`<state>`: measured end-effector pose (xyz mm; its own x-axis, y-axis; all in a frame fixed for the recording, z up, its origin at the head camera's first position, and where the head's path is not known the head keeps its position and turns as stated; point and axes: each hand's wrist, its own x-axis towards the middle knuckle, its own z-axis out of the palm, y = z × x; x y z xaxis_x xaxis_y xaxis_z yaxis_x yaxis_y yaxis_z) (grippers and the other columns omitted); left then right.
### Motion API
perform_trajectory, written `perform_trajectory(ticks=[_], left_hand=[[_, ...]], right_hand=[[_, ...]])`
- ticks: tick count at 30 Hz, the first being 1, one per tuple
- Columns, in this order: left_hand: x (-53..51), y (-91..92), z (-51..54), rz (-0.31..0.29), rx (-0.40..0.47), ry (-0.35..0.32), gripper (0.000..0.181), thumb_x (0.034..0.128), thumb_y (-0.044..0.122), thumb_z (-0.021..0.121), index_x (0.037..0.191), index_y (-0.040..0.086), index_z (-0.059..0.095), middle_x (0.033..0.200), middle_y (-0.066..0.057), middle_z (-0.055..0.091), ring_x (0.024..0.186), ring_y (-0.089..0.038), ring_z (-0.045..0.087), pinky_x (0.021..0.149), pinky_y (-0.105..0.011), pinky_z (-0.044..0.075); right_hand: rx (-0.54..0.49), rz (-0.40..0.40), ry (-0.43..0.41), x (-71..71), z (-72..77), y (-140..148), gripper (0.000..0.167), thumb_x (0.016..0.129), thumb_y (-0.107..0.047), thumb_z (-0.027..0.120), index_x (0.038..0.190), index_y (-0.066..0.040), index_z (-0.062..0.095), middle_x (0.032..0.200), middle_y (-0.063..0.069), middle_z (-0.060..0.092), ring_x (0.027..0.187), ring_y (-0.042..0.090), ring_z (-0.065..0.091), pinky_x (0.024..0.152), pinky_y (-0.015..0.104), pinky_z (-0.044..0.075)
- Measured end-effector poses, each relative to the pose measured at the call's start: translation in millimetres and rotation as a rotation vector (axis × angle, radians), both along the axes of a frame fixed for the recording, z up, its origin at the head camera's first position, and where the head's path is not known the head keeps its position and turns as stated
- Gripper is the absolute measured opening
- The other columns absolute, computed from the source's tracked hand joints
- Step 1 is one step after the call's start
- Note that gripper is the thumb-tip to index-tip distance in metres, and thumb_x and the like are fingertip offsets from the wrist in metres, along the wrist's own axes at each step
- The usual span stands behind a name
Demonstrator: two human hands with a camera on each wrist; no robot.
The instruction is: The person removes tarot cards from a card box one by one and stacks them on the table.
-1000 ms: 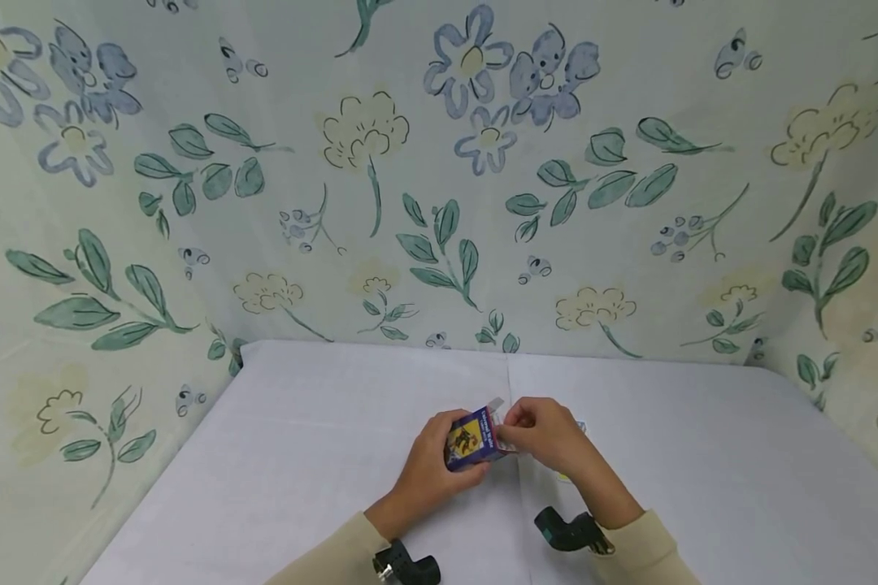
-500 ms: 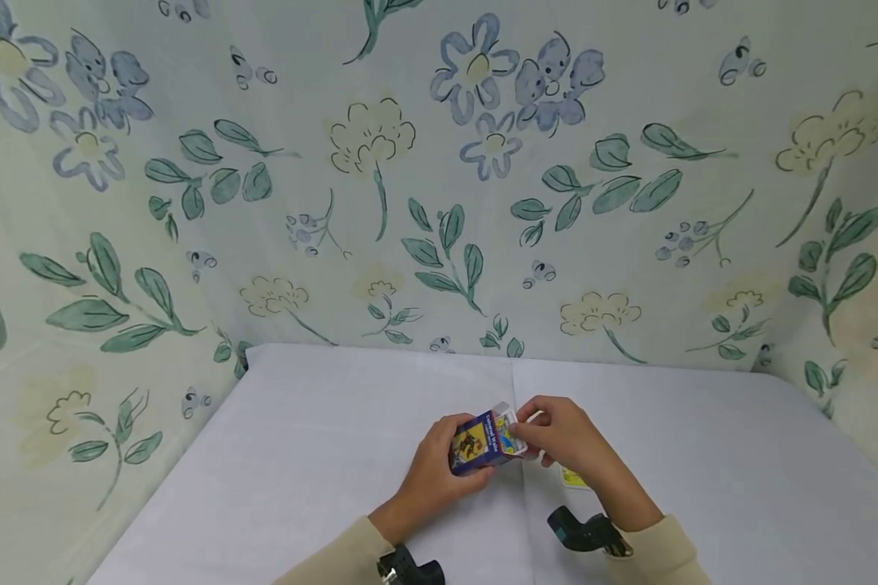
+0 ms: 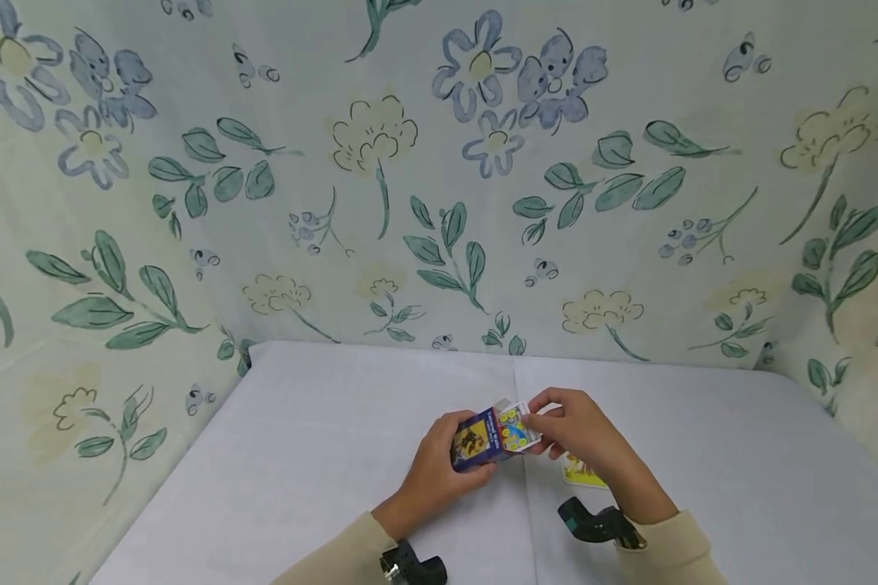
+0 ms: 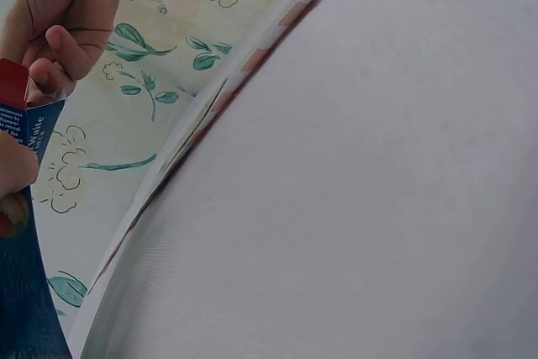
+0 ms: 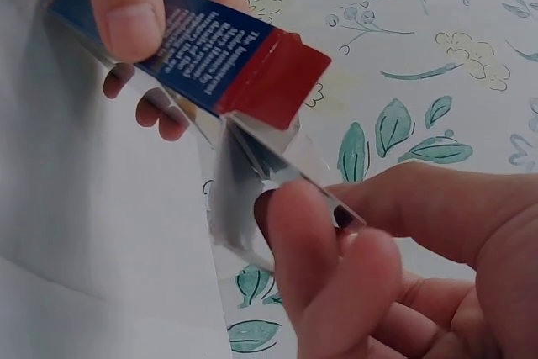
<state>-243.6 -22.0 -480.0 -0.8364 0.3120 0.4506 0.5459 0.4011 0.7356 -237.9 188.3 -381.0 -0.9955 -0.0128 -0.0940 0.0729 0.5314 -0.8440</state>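
A dark blue box with a yellow picture is gripped by my left hand, its open end facing right. In the right wrist view the box has a red flap folded out. My right hand pinches a colourful card or stack of cards that sticks partly out of the box; how many cards cannot be told. The left wrist view shows the box at its left edge, with the right hand above it.
A yellow card lies on the white-covered table, partly under my right hand and wrist. A flower-patterned cloth stands behind and at both sides.
The colourful card or cards have slid farther out of the box as my right hand moved right. More of the yellow card on the table shows. My left hand keeps its grip.
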Motion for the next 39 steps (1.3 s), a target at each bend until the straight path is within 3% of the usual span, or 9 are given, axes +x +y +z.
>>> perform_trajectory(ticks=[12,29,39], left_hand=[[2.1,0.1,-2.8,-0.005,-0.002,-0.007,0.067,0.0794,0.043,0.076,0.134,0.019,0.046,0.121,0.004,0.054,0.103,-0.009,0.051,0.087,-0.027,0.048],[-0.3,1.0,1.0,0.013,-0.016,-0.005,0.068,0.0788,0.043,0.077,0.134,0.018,0.046,0.123,0.002,0.054,0.104,-0.009,0.051,0.087,-0.028,0.048],[-1.2,0.8,-0.5,0.021,-0.007,0.008,0.067,0.0784,0.039,0.078,0.134,0.018,0.046,0.122,0.003,0.054,0.104,-0.009,0.051,0.087,-0.028,0.049]], right_hand=[[-0.01,-0.014,0.009,1.7,-2.1,5.5,0.03,0.086,-0.017,0.07,0.109,0.0,0.059,0.081,0.009,0.071,0.062,0.03,0.066,0.055,0.033,0.054],[-0.005,-0.023,0.025,2.2,10.8,19.1,0.035,0.087,-0.018,0.07,0.114,0.0,0.056,0.089,0.011,0.072,0.063,0.03,0.066,0.062,0.041,0.056],[0.026,-0.029,0.074,-0.6,13.5,27.9,0.035,0.09,-0.019,0.065,0.117,0.001,0.055,0.09,0.012,0.072,0.062,0.022,0.066,0.056,0.034,0.053]])
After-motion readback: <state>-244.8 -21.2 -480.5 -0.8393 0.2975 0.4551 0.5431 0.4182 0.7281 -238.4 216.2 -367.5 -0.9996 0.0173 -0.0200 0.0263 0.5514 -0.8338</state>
